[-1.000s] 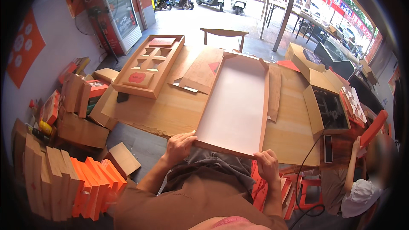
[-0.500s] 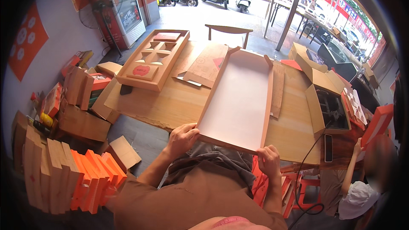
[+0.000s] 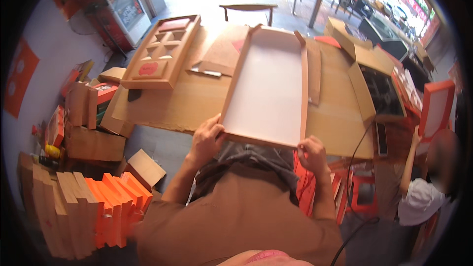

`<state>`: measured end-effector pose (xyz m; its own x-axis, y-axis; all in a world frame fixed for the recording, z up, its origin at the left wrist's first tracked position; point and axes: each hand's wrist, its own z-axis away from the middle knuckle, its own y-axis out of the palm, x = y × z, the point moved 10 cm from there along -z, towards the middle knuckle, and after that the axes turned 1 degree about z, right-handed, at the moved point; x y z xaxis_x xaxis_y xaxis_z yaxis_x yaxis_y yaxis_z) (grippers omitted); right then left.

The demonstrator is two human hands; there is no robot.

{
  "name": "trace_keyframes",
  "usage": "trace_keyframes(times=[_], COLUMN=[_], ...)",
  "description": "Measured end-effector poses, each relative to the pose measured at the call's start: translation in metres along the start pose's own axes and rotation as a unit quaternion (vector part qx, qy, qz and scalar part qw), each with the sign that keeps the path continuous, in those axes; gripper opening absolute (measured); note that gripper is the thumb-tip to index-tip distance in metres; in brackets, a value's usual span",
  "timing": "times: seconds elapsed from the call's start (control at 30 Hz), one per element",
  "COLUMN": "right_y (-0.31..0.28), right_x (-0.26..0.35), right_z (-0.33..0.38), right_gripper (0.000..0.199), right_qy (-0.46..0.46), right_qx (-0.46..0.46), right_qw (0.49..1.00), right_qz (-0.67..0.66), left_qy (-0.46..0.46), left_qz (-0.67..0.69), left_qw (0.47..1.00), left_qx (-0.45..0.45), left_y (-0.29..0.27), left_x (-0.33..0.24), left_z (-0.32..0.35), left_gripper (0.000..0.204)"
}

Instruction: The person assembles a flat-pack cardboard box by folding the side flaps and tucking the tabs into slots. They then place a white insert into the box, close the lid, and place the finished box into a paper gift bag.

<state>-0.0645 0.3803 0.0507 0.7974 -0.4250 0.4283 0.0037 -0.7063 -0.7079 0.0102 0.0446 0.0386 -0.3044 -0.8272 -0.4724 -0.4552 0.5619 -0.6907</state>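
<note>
A long shallow cardboard box [image 3: 266,83], brown-walled with a white inside, lies open in front of me with its near end at my waist. Small flaps stick up at its far corners. My left hand [image 3: 207,140] grips the near left corner, fingers closed over the wall. At the near right corner, my right hand [image 3: 312,155] is closed with its thumb and fingers against the edge. To the left on the table sits another brown box [image 3: 162,54], with divided compartments and a panel bearing a red emblem. Flat cardboard pieces [image 3: 217,51] lie between the two boxes.
Beyond the wooden table [image 3: 162,111] stands a chair [image 3: 249,7]. At right are an open carton [image 3: 377,88], a phone [image 3: 381,139] and a black cable [image 3: 351,182]. Another person [image 3: 421,202] there holds an orange-edged box [image 3: 437,108]. Orange and brown boxes [image 3: 111,207] stand lower left.
My view has tilted down, so the scene sits higher in the picture. Both hands stay at the box's near corners. The other person's orange-edged box has turned, showing more of its pale inside.
</note>
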Motion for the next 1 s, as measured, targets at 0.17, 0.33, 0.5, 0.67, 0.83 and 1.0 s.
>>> trace_keyframes(times=[0.17, 0.33, 0.5, 0.67, 0.83, 1.0], right_y=[0.001, 0.0, 0.0, 0.0, -0.003, -0.011], right_x=[0.006, 0.007, 0.001, -0.005, -0.011, -0.032], right_z=[0.002, 0.002, 0.004, 0.0, -0.005, -0.019], right_gripper=[0.009, 0.009, 0.011, 0.011, 0.012, 0.022], right_qy=[-0.001, -0.006, 0.01, 0.03, 0.032, 0.08], right_qx=[0.013, 0.012, 0.007, 0.024, 0.042, 0.046], right_qw=[0.999, 0.998, 0.999, 0.999, 0.997, 0.993], right_qz=[0.037, 0.057, 0.046, -0.002, -0.048, -0.069], left_qy=[0.008, 0.004, 0.006, 0.007, 0.012, 0.002], left_qz=[-0.007, -0.001, 0.005, -0.001, -0.011, -0.01], left_qw=[1.0, 1.0, 1.0, 1.0, 1.0, 1.0], left_qx=[0.002, 0.0, 0.001, -0.001, 0.008, 0.016], left_y=[0.006, 0.008, 0.006, 0.006, 0.005, 0.006], left_x=[0.004, 0.006, 0.004, 0.004, 0.004, 0.008], left_z=[0.0, 0.0, 0.001, 0.001, 0.0, 0.001], left_gripper=[0.017, 0.016, 0.017, 0.016, 0.018, 0.021])
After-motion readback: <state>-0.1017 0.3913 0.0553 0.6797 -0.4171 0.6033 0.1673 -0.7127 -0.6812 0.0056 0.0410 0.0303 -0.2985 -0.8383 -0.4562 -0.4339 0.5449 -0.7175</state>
